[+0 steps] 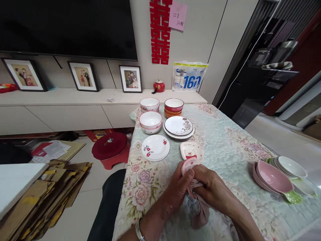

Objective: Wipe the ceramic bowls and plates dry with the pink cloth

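My left hand [178, 183] is closed on the side of a small pink-rimmed white dish [190, 164], thumb over its near edge. A greyish-pink cloth [200, 212] is bunched in my right hand [213, 185], whose fingers press it against the dish; the cloth's lower end hangs down over the table. Much of the dish is hidden by both hands. Just beyond them lies a square dish [192, 151] with a bear picture and a red bow. To the left of that is a short stack of white plates with red flowers [155, 147].
Farther back stand brown-patterned plates [178, 126], white bowls [150, 121] and red-and-orange bowls [174, 106]. At the right are pink leaf-shaped dishes [273, 175] and stacked white bowls [292, 167]. A flowered cloth [142, 187] covers the table. Left, on the floor, are a red stool [110, 145] and flattened cardboard [47, 197].
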A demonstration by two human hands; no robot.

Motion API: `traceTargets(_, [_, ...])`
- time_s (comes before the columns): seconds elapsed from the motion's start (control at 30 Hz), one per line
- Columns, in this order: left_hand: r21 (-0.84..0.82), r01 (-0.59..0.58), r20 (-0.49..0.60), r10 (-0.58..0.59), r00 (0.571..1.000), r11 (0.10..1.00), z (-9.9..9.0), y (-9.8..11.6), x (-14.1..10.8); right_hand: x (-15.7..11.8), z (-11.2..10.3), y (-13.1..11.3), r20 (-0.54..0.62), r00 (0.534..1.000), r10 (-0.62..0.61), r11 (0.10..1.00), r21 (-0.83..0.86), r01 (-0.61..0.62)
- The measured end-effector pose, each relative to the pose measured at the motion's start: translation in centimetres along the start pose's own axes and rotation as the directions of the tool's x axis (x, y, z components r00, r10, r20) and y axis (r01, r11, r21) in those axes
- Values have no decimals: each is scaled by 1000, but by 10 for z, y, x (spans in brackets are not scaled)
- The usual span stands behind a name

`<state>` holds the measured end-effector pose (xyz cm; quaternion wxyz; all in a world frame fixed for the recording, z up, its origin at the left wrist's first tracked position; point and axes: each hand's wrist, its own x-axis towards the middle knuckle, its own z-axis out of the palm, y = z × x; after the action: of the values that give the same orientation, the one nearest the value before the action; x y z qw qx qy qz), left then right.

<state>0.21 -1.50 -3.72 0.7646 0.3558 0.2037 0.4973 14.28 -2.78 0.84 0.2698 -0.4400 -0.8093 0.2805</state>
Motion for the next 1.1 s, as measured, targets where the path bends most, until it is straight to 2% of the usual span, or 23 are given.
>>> traceTargets(0.07, [-18,21,-20,-21,1000,1000,2,0,0,1,8,3,-140,989,-39,995,-95,26])
traceTargets(0.17, [-84,79,-13,-81,997,993,4,1,0,5,22,7,-365,913,-185,966,-239,100])
traceTargets(0.23, [-96,96,-1,-96,995,991,6,2,1,7,27,9,-420,862,-283,932,-333,144])
traceTargets(0.33, [-78,97,24,-96,995,992,8,2,1,7,30,11,-447,828,-339,882,-456,115])
traceTargets(0.47, [1,97,21,-97,995,995,8,3,-1,4,31,22,-477,832,-284,857,-515,-3])
traceTargets(0.57, [144,74,-34,-70,997,987,8,4,-2,3,29,30,-510,836,-200,879,-470,-76])
traceTargets(0.63, [227,57,-57,-45,997,972,7,4,-1,3,25,32,-527,846,-85,908,-390,-151])
traceTargets(0.7, [286,28,-60,-12,998,958,6,4,-1,3,18,31,-505,859,88,926,-276,-256])
traceTargets(0.77, [327,-7,-48,24,999,945,5,3,0,3,11,30,-445,858,256,921,-157,-356])
traceTargets(0.83, [348,-32,-38,48,998,937,4,2,1,3,6,30,-375,858,350,911,-77,-405])
traceTargets(0.9, [336,-35,-28,47,999,941,3,2,1,2,4,32,-343,868,360,913,-62,-403])
traceTargets(0.97, [291,-20,-6,22,1000,956,2,2,2,1,3,36,-362,882,301,926,-108,-361])
traceTargets(1.1, [177,72,25,-78,997,981,0,4,2,-2,3,42,-438,899,12,921,-346,-181])
